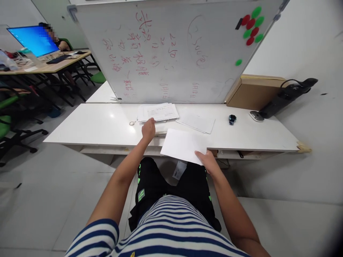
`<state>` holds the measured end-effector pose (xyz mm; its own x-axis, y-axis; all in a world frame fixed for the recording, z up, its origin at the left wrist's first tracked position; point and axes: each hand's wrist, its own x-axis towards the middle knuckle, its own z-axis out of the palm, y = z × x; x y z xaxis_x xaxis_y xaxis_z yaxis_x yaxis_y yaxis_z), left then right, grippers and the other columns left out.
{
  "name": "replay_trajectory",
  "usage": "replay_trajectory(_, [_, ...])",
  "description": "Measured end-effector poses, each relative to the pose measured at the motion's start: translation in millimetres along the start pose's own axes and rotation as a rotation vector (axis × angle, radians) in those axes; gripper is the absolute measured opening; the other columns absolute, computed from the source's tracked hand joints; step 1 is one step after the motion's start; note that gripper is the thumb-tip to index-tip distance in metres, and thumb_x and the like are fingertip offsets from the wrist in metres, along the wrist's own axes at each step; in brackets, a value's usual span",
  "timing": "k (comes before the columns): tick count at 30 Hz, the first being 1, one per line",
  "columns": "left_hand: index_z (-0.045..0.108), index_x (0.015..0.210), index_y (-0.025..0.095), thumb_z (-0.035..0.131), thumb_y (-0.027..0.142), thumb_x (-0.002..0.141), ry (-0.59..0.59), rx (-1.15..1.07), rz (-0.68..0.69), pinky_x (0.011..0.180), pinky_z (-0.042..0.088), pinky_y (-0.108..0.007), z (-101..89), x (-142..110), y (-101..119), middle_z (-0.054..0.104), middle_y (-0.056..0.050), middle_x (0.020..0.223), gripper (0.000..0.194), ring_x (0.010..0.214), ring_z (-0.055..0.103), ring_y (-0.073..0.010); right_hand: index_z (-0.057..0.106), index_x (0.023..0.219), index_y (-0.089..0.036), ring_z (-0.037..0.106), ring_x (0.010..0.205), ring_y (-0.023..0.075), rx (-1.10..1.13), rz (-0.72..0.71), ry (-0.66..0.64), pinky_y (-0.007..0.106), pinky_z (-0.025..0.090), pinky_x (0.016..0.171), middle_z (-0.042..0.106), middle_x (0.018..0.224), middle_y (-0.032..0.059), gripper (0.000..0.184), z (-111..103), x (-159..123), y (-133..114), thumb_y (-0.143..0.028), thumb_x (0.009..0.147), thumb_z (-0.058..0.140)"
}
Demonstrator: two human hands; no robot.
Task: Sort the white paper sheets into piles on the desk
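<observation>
One sheet [182,144] is pinched in the right hand [209,161], thumb [198,154] atop its near right corner, partly over the worktop [88,123]. It looks light and easily creased, best held by an edge. The left hand [148,130] curls at the stack [160,111], grip unclear; both arms [125,171] reach forward.

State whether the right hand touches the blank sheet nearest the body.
Touching: the head view shows the right hand gripping the blank sheet at its near right corner, thumb on top.
</observation>
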<state>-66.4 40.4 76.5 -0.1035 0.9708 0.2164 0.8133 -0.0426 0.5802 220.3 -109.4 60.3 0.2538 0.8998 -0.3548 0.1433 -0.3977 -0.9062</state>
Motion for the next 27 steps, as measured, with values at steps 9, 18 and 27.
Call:
replay_trajectory(9, [0.054, 0.123, 0.025, 0.048, 0.055, 0.085, -0.113, 0.225, 0.193, 0.11, 0.026, -0.042, 17.6, -34.8, -35.4, 0.05, -0.007, 0.134, 0.049, 0.134, 0.029, -0.0288, 0.065, 0.105, -0.011, 0.066, 0.091, 0.027, 0.092, -0.172, 0.085, 0.032, 0.054, 0.074, 0.07, 0.101, 0.0145, 0.052, -32.5, -24.5, -16.2, -0.046, 0.067, 0.072])
replay_trajectory(18, [0.052, 0.122, 0.024, 0.058, 0.044, 0.078, -0.131, 0.255, 0.234, 0.11, 0.027, -0.044, 14.1, -37.9, -30.6, 0.052, -0.008, 0.131, 0.048, 0.134, 0.029, -0.0317, 0.066, 0.103, -0.013, 0.066, 0.09, 0.0276, 0.049, -0.178, 0.03, 0.033, 0.054, 0.073, 0.071, 0.1, 0.0131, 0.049, -31.8, -43.7, -25.7, -0.046, 0.068, 0.072])
replay_trajectory(27, [0.053, 0.119, 0.023, 0.055, 0.047, 0.081, -0.113, 0.223, 0.255, 0.11, 0.027, -0.042, 14.3, -38.5, -30.5, 0.054, -0.007, 0.128, 0.045, 0.131, 0.034, -0.0301, 0.067, 0.1, -0.013, 0.066, 0.091, 0.027, 0.059, -0.169, 0.005, 0.032, 0.054, 0.073, 0.07, 0.1, 0.0127, 0.046, -29.8, -41.8, -24.2, -0.045, 0.068, 0.073])
